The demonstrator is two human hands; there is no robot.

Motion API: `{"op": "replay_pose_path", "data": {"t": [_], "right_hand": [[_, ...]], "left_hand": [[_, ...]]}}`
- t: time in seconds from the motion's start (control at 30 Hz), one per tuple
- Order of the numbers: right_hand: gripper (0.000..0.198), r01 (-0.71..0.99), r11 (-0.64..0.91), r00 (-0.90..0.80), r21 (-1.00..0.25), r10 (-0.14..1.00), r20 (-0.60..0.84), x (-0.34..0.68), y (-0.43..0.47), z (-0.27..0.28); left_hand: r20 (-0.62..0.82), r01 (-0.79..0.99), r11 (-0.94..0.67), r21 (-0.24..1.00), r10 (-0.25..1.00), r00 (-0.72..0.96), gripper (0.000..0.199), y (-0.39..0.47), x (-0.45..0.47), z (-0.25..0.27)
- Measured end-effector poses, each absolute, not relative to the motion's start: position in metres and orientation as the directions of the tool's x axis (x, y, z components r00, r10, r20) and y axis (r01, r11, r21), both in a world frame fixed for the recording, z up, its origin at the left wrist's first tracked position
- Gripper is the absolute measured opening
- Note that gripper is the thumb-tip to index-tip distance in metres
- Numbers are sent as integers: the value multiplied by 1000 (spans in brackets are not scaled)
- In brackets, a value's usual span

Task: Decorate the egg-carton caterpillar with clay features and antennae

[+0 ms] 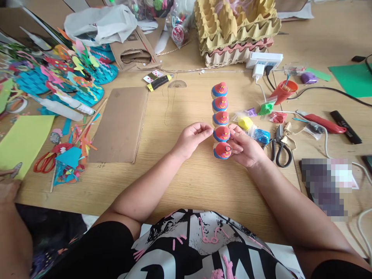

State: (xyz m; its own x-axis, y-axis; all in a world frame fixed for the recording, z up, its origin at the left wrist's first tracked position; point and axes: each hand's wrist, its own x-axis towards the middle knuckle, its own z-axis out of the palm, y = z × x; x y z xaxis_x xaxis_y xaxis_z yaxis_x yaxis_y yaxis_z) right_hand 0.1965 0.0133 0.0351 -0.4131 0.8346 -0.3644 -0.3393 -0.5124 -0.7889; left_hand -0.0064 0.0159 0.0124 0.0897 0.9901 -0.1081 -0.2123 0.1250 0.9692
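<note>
In the head view, a strip of several egg-carton cups point(220, 117) stands in a row before me. Each cup has a red top with a yellow smiling face and a blue lower band. My left hand point(193, 137) has thumb and forefinger together at the left edge of the strip, near its lower end. From the right, my right hand point(244, 145) grips the strip's side, its fingers partly behind the lower cups. To the right lie yellow clay point(245, 123), a blue packet point(261, 135) and black-handled scissors point(280, 147).
Stacked egg trays point(236, 35) and a power strip point(265, 60) are at the back. Left are a cardboard sheet point(119, 124), red-handled scissors point(45, 162), paper scraps and blue woven crafts point(31, 80). An orange cup point(283, 92) stands right. Another person's hand point(10, 190) shows far left.
</note>
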Motion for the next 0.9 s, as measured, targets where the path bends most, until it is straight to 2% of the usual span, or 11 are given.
{"op": "replay_pose_path", "data": {"t": [0.17,0.37,0.57,0.77,0.9], "right_hand": [[36,-331,-485,-436,-809,839,-325,198,15,33],[39,-389,-497,-496,-776,823,-278,200,16,31],[37,-363,-483,-474,-797,832,-289,199,15,32],[33,-372,-486,-463,-791,836,-295,199,16,32],[28,-326,-478,-432,-816,843,-321,199,17,32]], "left_hand": [[-112,-245,162,956,972,206,53,19,-16,11],[-122,-251,178,951,967,223,54,19,-17,17],[-136,-212,194,958,956,260,52,19,-19,17],[3,-110,33,993,951,308,47,19,-20,14],[26,-68,-6,998,955,296,49,18,-19,13]]}}
